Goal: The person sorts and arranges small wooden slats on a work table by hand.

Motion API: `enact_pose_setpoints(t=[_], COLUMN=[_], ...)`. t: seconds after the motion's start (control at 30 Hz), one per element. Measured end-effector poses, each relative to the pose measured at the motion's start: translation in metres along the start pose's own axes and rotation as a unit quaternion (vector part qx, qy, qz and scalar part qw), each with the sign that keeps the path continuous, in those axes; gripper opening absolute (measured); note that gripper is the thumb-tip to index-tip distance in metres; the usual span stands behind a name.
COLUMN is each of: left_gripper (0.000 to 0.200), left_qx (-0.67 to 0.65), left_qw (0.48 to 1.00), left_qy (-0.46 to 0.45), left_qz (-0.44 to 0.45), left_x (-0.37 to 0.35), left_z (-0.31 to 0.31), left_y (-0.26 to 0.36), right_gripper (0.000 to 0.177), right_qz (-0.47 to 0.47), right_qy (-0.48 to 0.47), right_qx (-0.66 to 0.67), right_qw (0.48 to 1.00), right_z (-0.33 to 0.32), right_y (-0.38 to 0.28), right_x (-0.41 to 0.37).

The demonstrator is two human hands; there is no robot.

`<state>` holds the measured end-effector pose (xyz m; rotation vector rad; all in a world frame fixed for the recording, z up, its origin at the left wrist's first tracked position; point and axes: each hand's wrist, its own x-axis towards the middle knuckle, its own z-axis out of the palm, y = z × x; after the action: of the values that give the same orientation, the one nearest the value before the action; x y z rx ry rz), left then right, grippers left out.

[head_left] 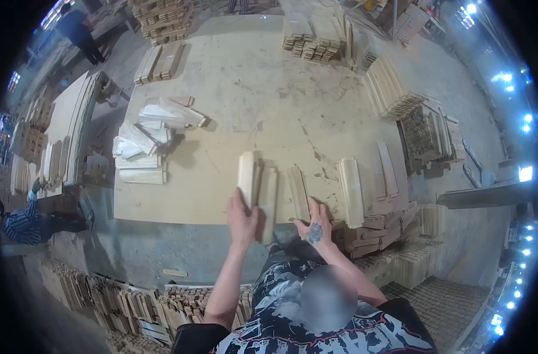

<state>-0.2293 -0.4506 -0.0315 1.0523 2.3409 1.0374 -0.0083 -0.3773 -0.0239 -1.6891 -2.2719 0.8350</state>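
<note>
My left hand [242, 217] grips the near end of a pale wooden slat [246, 175], which stands tilted above the big plywood table [251, 88]. A second slat [269, 197] lies right beside it. My right hand [315, 223], with a tattoo on its back, lies on the near end of another slat [297, 193] at the table's front edge; its fingers are curled over the wood. One more wide slat [351, 189] lies to the right of that hand.
A loose pile of pale slats [142, 144] lies at the table's left. Stacked slats stand at the back [313, 38], back left [158, 62] and right [390, 88]. Darker blocks [372, 231] pile up by my right arm. One person [24, 224] works at left, another [80, 32] far back.
</note>
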Motion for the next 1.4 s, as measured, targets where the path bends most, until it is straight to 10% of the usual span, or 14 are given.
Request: enact_pose_setpoints(t=[0.33,0.7,0.87,1.07,1.4], left_gripper=[0.073,0.061,0.058,0.053,0.014], left_qx=[0.151,0.153,0.029,0.215,0.188], left_qw=[0.981,0.976,0.990,0.957,0.965], left_qy=[0.117,0.152,0.130,0.179,0.146], left_qz=[0.020,0.023,0.044,0.071,0.106], left_x=[-0.002,0.009,0.003,0.002,-0.058], left_z=[-0.012,-0.038,-0.031,-0.060,-0.041], left_y=[-0.032,-0.057,-0.058,-0.082,-0.060], right_gripper=[0.087,0.085,0.083,0.073,0.066], right_qz=[-0.107,0.046,0.029,0.058,0.005], right_qy=[0.009,0.018,0.094,0.063,0.024], right_qx=[-0.017,0.158,-0.007,0.025,0.077], right_qw=[0.994,0.986,0.995,0.996,0.997], right_z=[0.005,-0.015,-0.014,-0.012,-0.005], right_y=[-0.026,-0.009,0.041,0.055,0.052], right_x=[0.001,0.021,0.025,0.021,0.018])
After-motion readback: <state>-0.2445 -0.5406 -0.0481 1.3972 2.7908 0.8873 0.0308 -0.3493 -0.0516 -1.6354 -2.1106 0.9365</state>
